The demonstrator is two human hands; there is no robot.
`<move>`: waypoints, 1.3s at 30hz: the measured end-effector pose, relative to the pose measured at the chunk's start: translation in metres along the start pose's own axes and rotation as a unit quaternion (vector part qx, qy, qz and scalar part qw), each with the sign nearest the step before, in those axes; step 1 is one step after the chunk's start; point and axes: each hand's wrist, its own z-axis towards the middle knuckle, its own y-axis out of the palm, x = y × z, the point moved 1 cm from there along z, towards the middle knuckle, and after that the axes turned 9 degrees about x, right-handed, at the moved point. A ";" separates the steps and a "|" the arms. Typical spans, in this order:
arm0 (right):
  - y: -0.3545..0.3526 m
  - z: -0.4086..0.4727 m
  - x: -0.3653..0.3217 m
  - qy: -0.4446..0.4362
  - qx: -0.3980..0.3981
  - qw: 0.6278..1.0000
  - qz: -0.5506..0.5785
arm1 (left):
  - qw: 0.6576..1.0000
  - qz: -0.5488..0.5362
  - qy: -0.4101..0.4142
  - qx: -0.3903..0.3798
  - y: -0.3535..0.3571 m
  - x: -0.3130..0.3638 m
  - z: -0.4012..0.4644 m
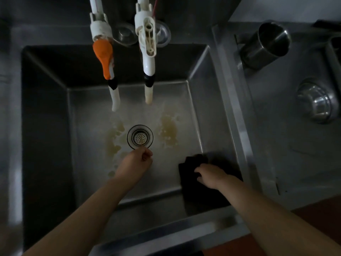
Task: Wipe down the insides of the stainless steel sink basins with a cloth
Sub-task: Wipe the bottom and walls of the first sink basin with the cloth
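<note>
Fingers of the right hand [212, 175] curl onto the dark cloth [193, 163], pressing it into the basin's [212, 111] near right corner. Left hand [136, 161] hangs loosely curled, holding nothing, just short of the drain strainer [139, 139]. Soft and limp, the cloth likely bunches; bear down flat on its middle. Yellowish stains [168, 128] flank the drain.

Kitchen: steel sink [217, 111], 2 taps [147, 52], metal cup [267, 45].
</note>
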 end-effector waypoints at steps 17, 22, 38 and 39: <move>0.047 0.098 0.016 0.007 0.024 1.000 -0.015 | 0.960 0.273 0.052 0.010 0.081 -0.015 0.051; 0.016 0.154 0.014 0.013 0.152 0.988 -0.032 | 0.932 0.360 0.033 -0.010 0.100 -0.020 0.079; -0.112 0.300 -0.021 0.085 0.243 0.964 0.068 | 0.840 0.532 0.092 -0.046 0.107 -0.027 0.122; -0.119 0.304 -0.020 0.071 0.239 0.966 0.064 | 0.839 0.535 0.092 -0.046 0.108 -0.028 0.122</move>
